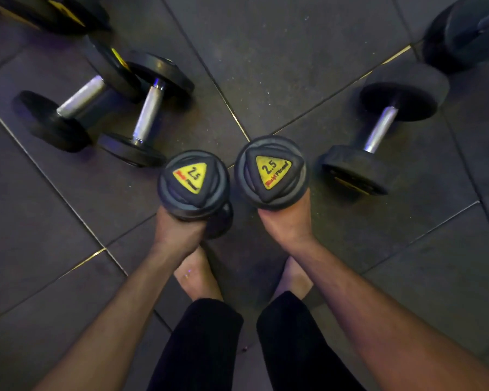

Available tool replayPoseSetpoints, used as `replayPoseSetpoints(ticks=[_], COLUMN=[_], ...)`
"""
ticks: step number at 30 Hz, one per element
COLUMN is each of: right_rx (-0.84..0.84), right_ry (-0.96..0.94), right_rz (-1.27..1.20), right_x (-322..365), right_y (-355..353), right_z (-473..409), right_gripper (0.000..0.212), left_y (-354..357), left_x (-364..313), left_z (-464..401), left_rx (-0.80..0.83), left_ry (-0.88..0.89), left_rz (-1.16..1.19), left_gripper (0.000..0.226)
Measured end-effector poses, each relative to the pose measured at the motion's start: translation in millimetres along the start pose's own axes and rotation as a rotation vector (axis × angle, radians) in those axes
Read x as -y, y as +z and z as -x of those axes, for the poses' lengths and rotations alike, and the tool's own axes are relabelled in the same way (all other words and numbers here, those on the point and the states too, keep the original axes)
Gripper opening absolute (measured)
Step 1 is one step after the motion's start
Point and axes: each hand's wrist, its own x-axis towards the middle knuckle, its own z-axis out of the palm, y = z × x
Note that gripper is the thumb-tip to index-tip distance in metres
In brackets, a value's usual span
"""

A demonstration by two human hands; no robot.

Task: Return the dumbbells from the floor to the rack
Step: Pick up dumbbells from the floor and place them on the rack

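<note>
Dumbbells still lie on the floor (266, 66): a pair with steel handles (96, 108) at the left, one at the right (378, 131), and others at the top corners. The rack is out of view. The left hand (178, 232) grips one small dumbbell (192, 183) marked 2.5, held upright; the right hand (287, 224) grips its twin (271, 172). Both hands wrap the handles, but the top heads hide the fingers, so how tightly they curl I cannot tell. To carry well, I judge, keep both upright, close to the body, and step wide of the bare feet (198, 275) and loose weights.
</note>
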Motion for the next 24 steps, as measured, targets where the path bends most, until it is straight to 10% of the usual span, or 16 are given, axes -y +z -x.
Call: replayPoseSetpoints(ticks=[8,24], right_rx=[-0.016,0.332], right_ry=[-0.02,-0.103], right_rz=[-0.031,0.249], right_x=[4,177], right_y=[1,-62], right_z=[-5,17], right_gripper=[0.092,0.018], left_y=[-10,-106], left_x=[-15,-138], left_z=[-8,117], left_rx=[-0.118,-0.153], left_ry=[0.117,0.038], left_rz=[0.13,0.261], left_gripper=[0.04,0.06])
